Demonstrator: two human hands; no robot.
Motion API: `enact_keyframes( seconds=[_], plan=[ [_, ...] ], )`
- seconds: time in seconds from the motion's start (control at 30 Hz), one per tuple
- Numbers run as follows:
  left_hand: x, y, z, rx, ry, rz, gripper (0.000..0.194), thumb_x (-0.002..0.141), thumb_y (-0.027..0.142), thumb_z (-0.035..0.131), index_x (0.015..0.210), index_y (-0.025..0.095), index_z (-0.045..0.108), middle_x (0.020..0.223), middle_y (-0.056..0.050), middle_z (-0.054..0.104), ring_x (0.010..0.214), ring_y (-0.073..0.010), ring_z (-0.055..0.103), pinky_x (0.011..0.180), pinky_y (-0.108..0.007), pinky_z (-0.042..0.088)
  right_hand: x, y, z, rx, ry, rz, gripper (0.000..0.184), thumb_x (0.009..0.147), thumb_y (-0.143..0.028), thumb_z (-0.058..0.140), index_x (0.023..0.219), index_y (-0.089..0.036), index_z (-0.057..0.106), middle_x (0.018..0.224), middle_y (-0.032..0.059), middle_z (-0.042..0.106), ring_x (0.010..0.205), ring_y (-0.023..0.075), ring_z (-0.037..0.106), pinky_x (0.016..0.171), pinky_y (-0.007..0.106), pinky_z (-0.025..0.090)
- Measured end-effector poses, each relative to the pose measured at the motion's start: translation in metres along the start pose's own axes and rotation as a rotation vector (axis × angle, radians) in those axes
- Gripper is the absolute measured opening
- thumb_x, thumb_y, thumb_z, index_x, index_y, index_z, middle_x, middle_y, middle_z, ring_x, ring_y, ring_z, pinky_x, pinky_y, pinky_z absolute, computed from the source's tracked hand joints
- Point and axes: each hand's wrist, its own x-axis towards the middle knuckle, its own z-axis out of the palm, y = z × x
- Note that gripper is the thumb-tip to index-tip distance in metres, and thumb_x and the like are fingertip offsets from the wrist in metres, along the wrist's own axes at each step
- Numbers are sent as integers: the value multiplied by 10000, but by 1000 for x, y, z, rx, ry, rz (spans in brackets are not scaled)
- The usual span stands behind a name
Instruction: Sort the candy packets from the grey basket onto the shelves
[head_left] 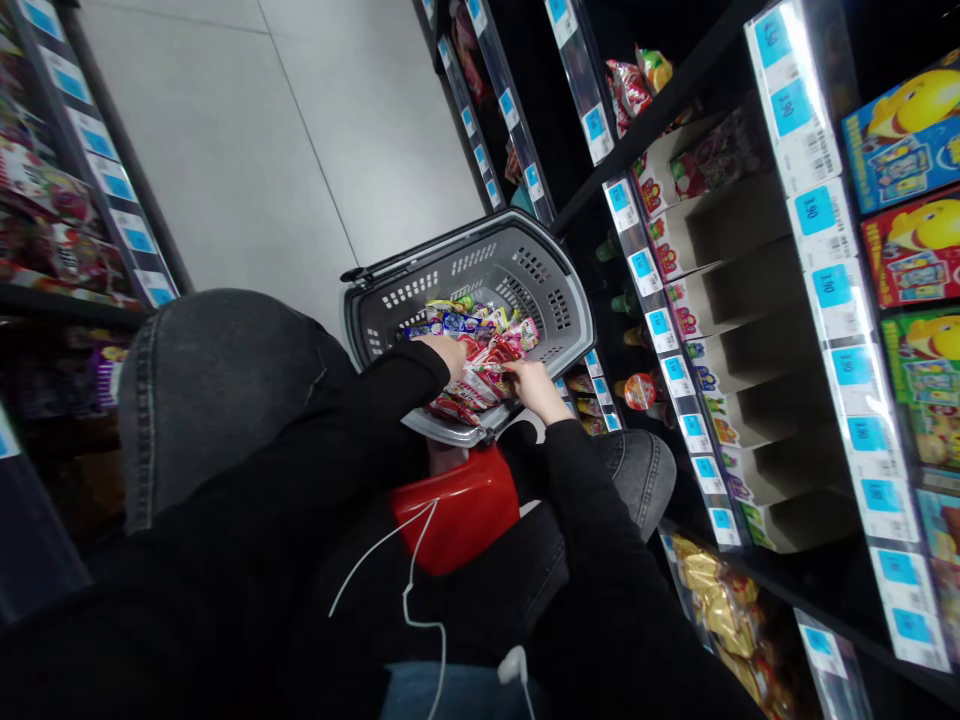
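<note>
A grey plastic shopping basket (465, 265) with a black rim stands on the floor between my knees. Red and white candy packets (480, 385) lie bunched at its near side. My left hand (448, 357) is closed at the left edge of this bunch, its fingertips partly hidden by the wrappers. From the right, my right hand (534, 388) pinches the edge of a red packet between thumb and fingers. Beyond my hands, several smaller colourful packets (469, 322), blue, yellow and pink, rest on the basket's bottom.
Shelves with blue price tags (817, 210) rise close on the right, holding a divided cardboard display (720, 330) and toy-like boxes (907, 240). Another shelf of bagged sweets (56, 210) borders the left. A red object (457, 510) and white earphone cable (409, 590) are near my lap.
</note>
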Motion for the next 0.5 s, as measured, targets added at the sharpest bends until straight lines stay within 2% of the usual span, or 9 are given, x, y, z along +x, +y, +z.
enact_keyframes(
  seconds=[0.13, 0.33, 0.43, 0.5],
  plan=[
    [2, 3, -1, -8, 84, 50, 564, 769, 345, 561, 1278, 103, 539, 1141, -232, 647, 1051, -336, 610, 860, -371, 443, 13, 2, 29, -48, -7, 64, 320, 814, -26, 454, 1046, -131, 649, 873, 73, 698, 840, 166, 642, 816, 256, 450],
    [-1, 2, 2, -15, 57, -4, 551, 790, 322, 551, 1287, 85, 528, 1137, -250, 638, 1043, -360, 605, 859, -407, 439, 28, 4, 62, -4, 1, 78, 275, 784, -9, 509, 996, -137, 627, 684, 8, 626, 722, 141, 614, 760, 256, 447],
    [-5, 1, 1, -67, 104, 9, 519, 800, 312, 548, 1264, 78, 547, 1107, -247, 651, 1002, -352, 609, 849, -405, 436, 33, 4, 67, 39, 45, 98, 221, 751, -4, 552, 898, -148, 635, 602, -14, 579, 650, 132, 588, 714, 264, 453],
    [-7, 0, 0, -74, 119, 20, 508, 813, 317, 536, 1258, 72, 551, 1102, -249, 652, 990, -351, 607, 849, -407, 433, 32, 4, 59, 76, 106, 111, 173, 717, -7, 600, 795, -159, 627, 539, -31, 536, 594, 127, 569, 692, 272, 458]
  ],
)
